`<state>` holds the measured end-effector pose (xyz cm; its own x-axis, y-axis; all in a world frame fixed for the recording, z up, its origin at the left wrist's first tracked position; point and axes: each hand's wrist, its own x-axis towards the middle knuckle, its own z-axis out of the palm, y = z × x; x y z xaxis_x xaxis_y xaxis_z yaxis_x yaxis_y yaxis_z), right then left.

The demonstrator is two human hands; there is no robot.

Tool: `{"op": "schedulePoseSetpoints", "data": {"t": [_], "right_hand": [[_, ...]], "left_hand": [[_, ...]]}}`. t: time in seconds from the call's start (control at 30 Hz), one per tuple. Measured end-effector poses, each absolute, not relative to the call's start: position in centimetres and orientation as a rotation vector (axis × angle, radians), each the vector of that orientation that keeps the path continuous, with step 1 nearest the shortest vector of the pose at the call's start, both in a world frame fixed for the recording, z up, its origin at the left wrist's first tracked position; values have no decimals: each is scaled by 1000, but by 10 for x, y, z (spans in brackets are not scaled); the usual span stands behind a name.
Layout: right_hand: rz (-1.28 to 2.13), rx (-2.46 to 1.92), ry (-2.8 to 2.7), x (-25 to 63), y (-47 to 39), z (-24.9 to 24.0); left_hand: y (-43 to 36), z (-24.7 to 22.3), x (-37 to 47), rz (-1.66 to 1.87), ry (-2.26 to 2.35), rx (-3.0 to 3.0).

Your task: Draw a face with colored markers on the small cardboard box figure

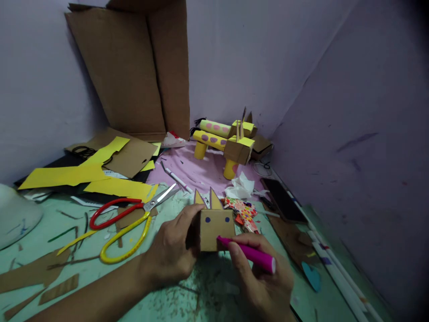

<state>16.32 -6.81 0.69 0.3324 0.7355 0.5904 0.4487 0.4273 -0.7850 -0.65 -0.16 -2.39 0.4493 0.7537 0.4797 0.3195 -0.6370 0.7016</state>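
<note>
Centrally, the eared cardboard box (210,229) is lying between both hands, the left hand (176,243) gripping its left side while the right hand (266,277) is pinching a magenta marker (255,256) slanting up-left to the box's face, below two dots (208,219).

Matt cardboard is noted on the eared box (211,229), smooth plastic on the marker (256,257). On the scissors (149,206), shiny metal blades (163,197) and smooth plastic handles (145,232) are found. The yellow paper (67,175) is recorded as matt.
</note>
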Motion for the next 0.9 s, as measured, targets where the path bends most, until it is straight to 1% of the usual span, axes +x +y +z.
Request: {"op": "schedulePoseSetpoints", "data": {"t": [0.37, 0.9], "right_hand": [[264, -1276, -1263, 162, -69, 11], [307, -1280, -1181, 159, -68, 12]], "left_hand": [[-1, -26, -6, 1098, 910, 2191], [-2, -26, -6, 1113, 901, 2197]]}}
